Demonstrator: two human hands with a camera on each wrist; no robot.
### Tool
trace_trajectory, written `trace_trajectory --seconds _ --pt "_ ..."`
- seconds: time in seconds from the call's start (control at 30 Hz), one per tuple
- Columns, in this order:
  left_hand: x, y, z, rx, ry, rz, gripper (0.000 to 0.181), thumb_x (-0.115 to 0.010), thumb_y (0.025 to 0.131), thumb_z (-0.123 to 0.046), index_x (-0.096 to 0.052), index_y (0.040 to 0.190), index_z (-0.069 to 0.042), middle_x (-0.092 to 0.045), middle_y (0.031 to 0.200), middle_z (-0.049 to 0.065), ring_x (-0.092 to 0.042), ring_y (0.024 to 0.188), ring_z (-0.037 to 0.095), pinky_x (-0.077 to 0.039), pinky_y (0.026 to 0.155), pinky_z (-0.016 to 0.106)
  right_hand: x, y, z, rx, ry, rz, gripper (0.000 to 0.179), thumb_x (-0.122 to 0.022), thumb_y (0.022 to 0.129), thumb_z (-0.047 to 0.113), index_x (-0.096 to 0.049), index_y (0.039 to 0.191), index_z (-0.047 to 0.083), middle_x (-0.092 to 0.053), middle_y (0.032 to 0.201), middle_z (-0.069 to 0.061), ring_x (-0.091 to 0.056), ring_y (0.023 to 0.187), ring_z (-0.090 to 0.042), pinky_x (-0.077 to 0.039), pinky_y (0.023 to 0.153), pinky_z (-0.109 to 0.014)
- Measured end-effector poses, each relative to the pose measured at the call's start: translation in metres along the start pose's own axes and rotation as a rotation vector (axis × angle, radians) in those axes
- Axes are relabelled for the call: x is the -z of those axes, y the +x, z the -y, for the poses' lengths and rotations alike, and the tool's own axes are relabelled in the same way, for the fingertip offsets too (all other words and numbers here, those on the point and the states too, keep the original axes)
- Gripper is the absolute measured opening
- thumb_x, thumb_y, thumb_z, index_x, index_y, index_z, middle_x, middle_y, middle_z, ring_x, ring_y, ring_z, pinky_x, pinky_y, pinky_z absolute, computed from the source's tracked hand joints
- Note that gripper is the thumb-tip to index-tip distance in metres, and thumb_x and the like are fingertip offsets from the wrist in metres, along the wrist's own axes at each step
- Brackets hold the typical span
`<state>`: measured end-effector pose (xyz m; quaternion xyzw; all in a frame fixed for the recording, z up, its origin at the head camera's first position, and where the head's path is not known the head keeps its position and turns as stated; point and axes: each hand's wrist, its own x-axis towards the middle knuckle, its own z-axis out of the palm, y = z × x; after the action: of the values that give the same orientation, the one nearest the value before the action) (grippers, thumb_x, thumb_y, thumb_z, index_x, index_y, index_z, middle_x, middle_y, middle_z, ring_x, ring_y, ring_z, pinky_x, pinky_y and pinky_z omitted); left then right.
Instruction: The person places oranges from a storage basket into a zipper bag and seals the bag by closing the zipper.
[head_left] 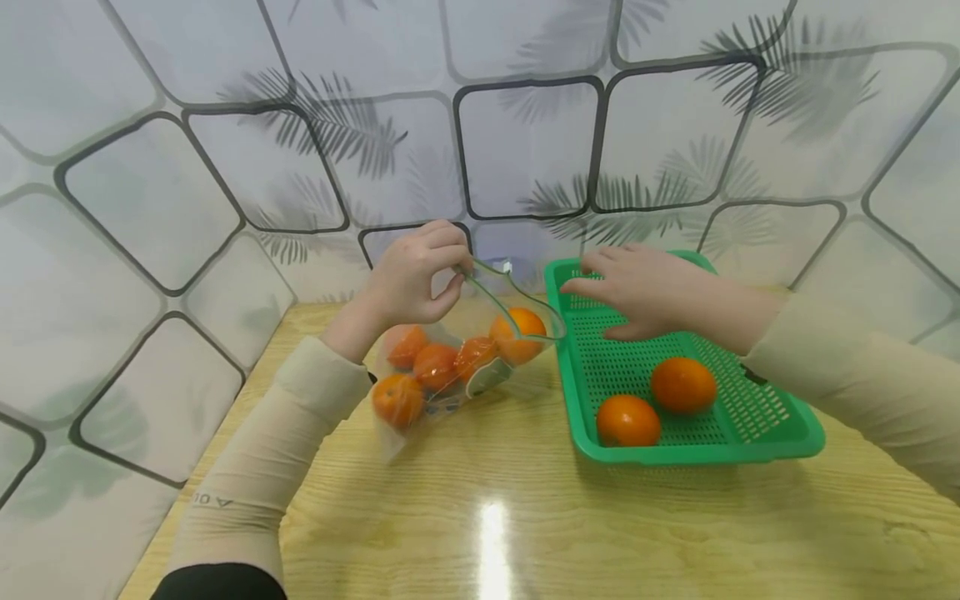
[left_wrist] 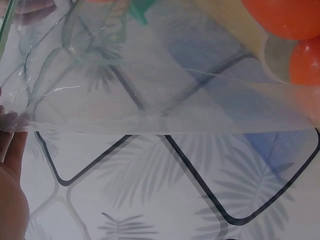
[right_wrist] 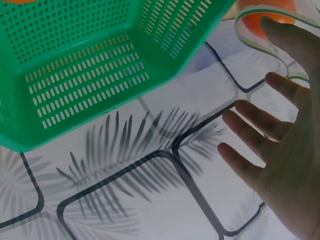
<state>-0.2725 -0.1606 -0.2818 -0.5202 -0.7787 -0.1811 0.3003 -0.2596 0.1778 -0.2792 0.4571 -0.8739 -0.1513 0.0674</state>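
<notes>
My left hand (head_left: 423, 275) pinches the green-edged rim of a clear plastic zip bag (head_left: 457, 312), whose mouth gapes toward the basket. Several oranges lie inside the bag, one orange (head_left: 531, 333) close to its mouth. In the left wrist view, the clear film (left_wrist: 150, 95) stretches out from the fingers. Over the left part of a green plastic basket (head_left: 693, 454) my right hand (head_left: 645, 287) hovers with fingers spread, holding nothing. Two oranges sit in the basket, the left one (head_left: 628, 421) near its front edge and the other (head_left: 684, 386) just right of it.
A light wooden table (head_left: 420, 525) carries the bag and the basket. Behind it and at the left rises a wall (head_left: 525, 150) patterned with dark-outlined shapes and grey leaves, close behind the basket's far end.
</notes>
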Motion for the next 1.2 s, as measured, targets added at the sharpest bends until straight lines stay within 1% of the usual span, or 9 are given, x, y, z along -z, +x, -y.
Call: trace_trajectory --seconds 0.13,0.2,0.33,0.47,0.7,0.93,1.03,1.1,1.2 --pt "-0.001 0.000 0.001 -0.008 0.002 -0.006 0.007 -0.062 0.084 -0.002 -0.067 0.085 -0.006 -0.063 0.088 0.010 -0.058 0.089 0.030 -0.051 0.078 0.044 -0.002 -0.008 -0.001 -0.029 -0.011 0.020 0.081 -0.090 0.079 0.045 -0.056 0.149 0.020 -0.059 0.137 -0.019 -0.064 0.121 -0.040 -0.057 0.094 -0.057" --pt "-0.002 0.000 0.001 -0.009 0.001 -0.007 0.006 -0.062 0.083 -0.002 -0.067 0.085 -0.006 -0.062 0.088 0.010 -0.058 0.087 0.030 -0.051 0.076 0.043 -0.003 -0.012 -0.001 -0.035 -0.011 0.028 0.083 -0.091 0.078 0.046 -0.056 0.149 0.020 -0.059 0.138 -0.019 -0.063 0.120 -0.040 -0.057 0.092 -0.056" --pt "-0.002 0.001 0.001 -0.007 -0.001 0.001 0.006 -0.062 0.084 -0.003 -0.067 0.085 -0.005 -0.061 0.087 0.010 -0.056 0.086 0.030 -0.050 0.075 0.042 -0.005 -0.019 -0.002 -0.026 -0.002 0.019 0.087 -0.093 0.075 0.047 -0.058 0.149 0.020 -0.060 0.135 -0.017 -0.062 0.117 -0.038 -0.057 0.089 -0.055" --pt "-0.002 0.002 0.001 -0.008 -0.007 0.003 0.006 -0.062 0.083 -0.002 -0.067 0.084 -0.005 -0.061 0.086 0.011 -0.056 0.085 0.030 -0.049 0.076 0.042 -0.008 -0.026 -0.003 -0.019 0.004 0.011 0.087 -0.094 0.073 0.045 -0.058 0.148 0.021 -0.061 0.134 -0.017 -0.062 0.119 -0.038 -0.059 0.089 -0.057" --pt "-0.001 0.002 0.002 -0.015 -0.011 0.000 0.005 -0.062 0.083 -0.001 -0.066 0.085 -0.004 -0.062 0.087 0.012 -0.056 0.086 0.031 -0.050 0.080 0.044 -0.018 -0.040 -0.005 -0.030 0.027 0.045 0.086 -0.095 0.072 0.044 -0.058 0.147 0.022 -0.060 0.137 -0.018 -0.063 0.119 -0.039 -0.059 0.085 -0.056" --pt "-0.001 0.001 0.002 -0.016 -0.007 -0.011 0.005 -0.062 0.083 -0.001 -0.066 0.085 -0.004 -0.063 0.088 0.012 -0.057 0.087 0.032 -0.051 0.080 0.045 -0.030 -0.052 -0.005 -0.027 0.047 0.053 0.089 -0.098 0.068 0.041 -0.059 0.146 0.023 -0.059 0.139 -0.021 -0.063 0.119 -0.042 -0.059 0.080 -0.055" --pt "-0.002 0.000 0.003 -0.019 -0.004 -0.013 0.005 -0.062 0.083 -0.001 -0.066 0.084 -0.004 -0.062 0.087 0.012 -0.057 0.087 0.032 -0.051 0.079 0.044 -0.036 -0.057 -0.004 -0.024 0.061 0.042 0.089 -0.100 0.066 0.037 -0.061 0.144 0.022 -0.060 0.138 -0.021 -0.063 0.118 -0.041 -0.059 0.078 -0.055" --pt "-0.002 0.000 0.003 -0.020 -0.005 -0.013 0.005 -0.062 0.083 -0.001 -0.066 0.084 -0.004 -0.061 0.086 0.012 -0.057 0.087 0.032 -0.050 0.079 0.044 -0.039 -0.059 -0.004 -0.025 0.077 0.033 0.088 -0.101 0.065 0.034 -0.061 0.143 0.021 -0.060 0.137 -0.021 -0.063 0.117 -0.041 -0.059 0.076 -0.055" --pt "-0.002 0.000 0.003 -0.020 -0.003 -0.012 0.005 -0.062 0.083 -0.002 -0.066 0.084 -0.004 -0.061 0.086 0.012 -0.056 0.087 0.032 -0.050 0.080 0.044 -0.042 -0.063 -0.003 -0.032 0.098 0.033 0.087 -0.101 0.064 0.028 -0.061 0.142 0.021 -0.059 0.138 -0.021 -0.063 0.120 -0.040 -0.060 0.077 -0.057"
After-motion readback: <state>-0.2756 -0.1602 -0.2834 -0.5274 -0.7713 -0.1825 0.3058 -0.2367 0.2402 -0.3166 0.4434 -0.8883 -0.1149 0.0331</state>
